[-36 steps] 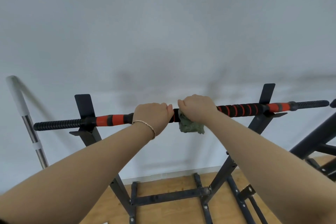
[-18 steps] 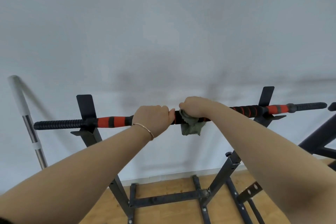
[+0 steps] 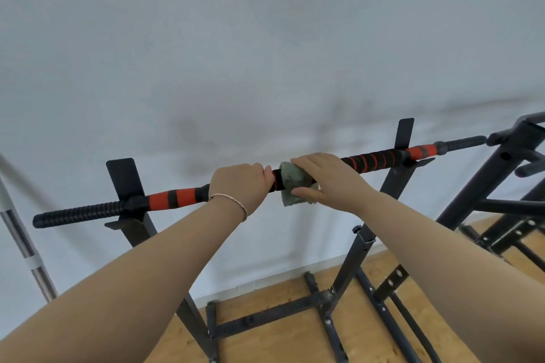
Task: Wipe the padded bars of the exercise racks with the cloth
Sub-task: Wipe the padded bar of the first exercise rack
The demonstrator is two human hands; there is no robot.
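Item: padded bar (image 3: pixel 177 199), red and black, across centre frame on rack (image 3: pixel 122 177). Left hand (image 3: pixel 240 183) fisted round bar. Right hand (image 3: pixel 324 181) clasps green cloth (image 3: pixel 295 183) round bar, centre frame. Step: wiping mid-section. Next, probably: slide cloth right, pressing evenly.

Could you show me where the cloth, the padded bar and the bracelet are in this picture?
cloth (image 3: pixel 290 178), head view: the green fold draped over the bar's top.
padded bar (image 3: pixel 159 200), head view: a red foam band near its left end.
bracelet (image 3: pixel 230 198), head view: the middle of the thin band.
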